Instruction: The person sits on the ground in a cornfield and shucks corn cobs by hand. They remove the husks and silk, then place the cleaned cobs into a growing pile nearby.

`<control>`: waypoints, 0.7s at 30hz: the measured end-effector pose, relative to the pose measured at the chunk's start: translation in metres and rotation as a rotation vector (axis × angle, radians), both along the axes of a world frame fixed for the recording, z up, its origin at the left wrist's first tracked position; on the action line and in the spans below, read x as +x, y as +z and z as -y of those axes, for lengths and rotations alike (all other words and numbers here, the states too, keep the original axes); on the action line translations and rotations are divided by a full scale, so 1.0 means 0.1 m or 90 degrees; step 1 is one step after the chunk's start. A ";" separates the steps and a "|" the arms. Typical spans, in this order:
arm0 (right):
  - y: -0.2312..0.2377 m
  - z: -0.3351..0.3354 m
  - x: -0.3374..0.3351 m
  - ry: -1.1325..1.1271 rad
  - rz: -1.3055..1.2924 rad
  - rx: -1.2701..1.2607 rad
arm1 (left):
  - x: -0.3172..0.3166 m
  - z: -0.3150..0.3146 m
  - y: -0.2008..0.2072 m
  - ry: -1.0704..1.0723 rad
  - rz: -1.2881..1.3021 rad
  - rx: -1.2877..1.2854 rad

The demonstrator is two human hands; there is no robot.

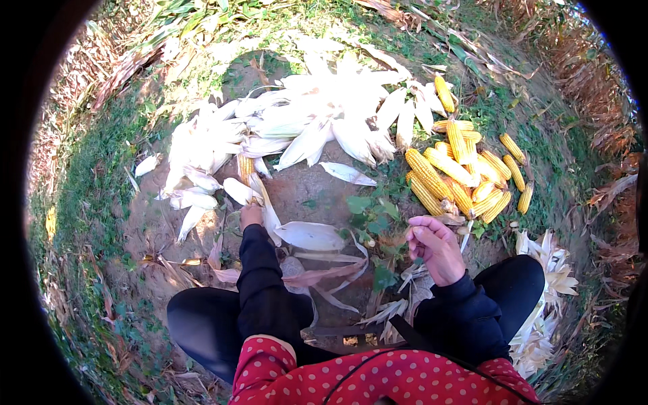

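Left hand [252, 215] at pale-husked corn ear [241, 192]

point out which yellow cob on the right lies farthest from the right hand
The topmost cob, above the yellow cluster; every other cob there lies nearer the right hand.

Papery, matt pale husks [310, 145], glossy, bumpy yellow cobs [426, 174], rough soil [304, 192], matt dark cloth sleeves [260, 260]

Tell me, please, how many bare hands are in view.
2: the left hand at a pale corn husk, and the right hand on the near side of the husked yellow corn pile.
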State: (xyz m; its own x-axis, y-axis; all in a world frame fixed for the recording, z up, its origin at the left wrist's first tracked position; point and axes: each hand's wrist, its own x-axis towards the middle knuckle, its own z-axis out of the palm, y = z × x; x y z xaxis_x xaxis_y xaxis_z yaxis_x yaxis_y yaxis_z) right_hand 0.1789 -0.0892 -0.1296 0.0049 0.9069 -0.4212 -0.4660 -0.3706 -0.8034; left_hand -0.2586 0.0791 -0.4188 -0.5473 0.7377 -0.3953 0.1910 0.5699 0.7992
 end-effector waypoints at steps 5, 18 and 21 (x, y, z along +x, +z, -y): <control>0.06 0.11 0.10 0.013 0.081 0.063 | 1.00 0.02 1.58 0.001 0.287 0.187; 0.12 0.18 0.14 -0.038 0.558 0.489 | 2.70 1.78 4.00 -0.519 0.754 0.106; 0.13 0.26 0.10 0.021 0.313 0.442 | 2.79 1.98 4.18 -0.590 0.792 0.063</control>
State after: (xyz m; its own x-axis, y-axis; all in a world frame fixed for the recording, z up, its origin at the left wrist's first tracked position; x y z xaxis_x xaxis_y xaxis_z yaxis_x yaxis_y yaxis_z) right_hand 0.1888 -0.1155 -0.1168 0.0107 0.9616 0.2741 -0.0023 0.2741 -0.9617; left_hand 0.0202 -0.1190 -0.0006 0.7227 0.6701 -0.1692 -0.3543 0.5694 0.7418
